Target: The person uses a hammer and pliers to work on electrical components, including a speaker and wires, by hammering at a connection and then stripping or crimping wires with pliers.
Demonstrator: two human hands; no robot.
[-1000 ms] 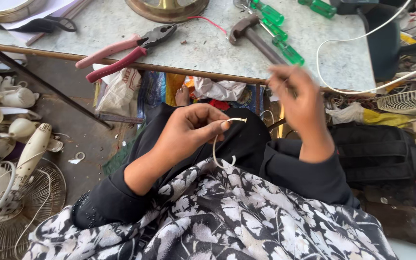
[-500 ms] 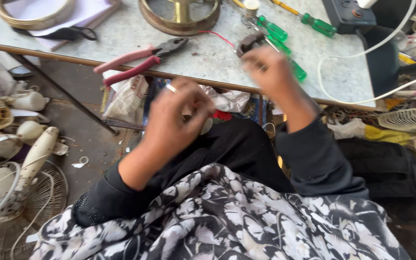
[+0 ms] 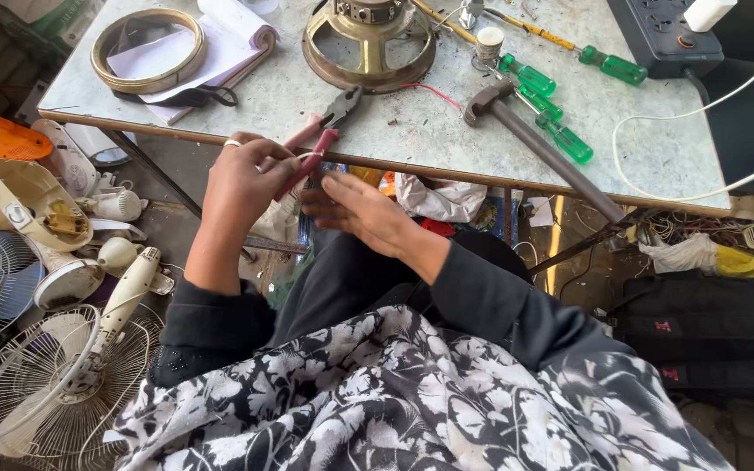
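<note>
Red-handled pliers (image 3: 322, 137) lie at the front edge of the grey table (image 3: 447, 131), with the handles hanging over it. My left hand (image 3: 244, 179), a ring on one finger, is pinched on a short white wire (image 3: 306, 155) right against the handles. My right hand (image 3: 353, 209) reaches in from below, its fingers stretched out and touching the lower handle ends. Both hands hover over my lap, just under the table edge.
On the table lie a hammer (image 3: 530, 144), green screwdrivers (image 3: 553, 103), a brass round frame (image 3: 368, 45), a brass ring (image 3: 148, 51) on a notebook, a power strip (image 3: 663, 35) and a white cable (image 3: 656, 179). Fan parts and a wire grille (image 3: 41, 397) cover the floor at left; a black bag (image 3: 709, 336) sits at right.
Both hands rose from my lap to the table edge. My right hand left the tools on the table and came back to the pliers' handles. The left hand kept the wire.
</note>
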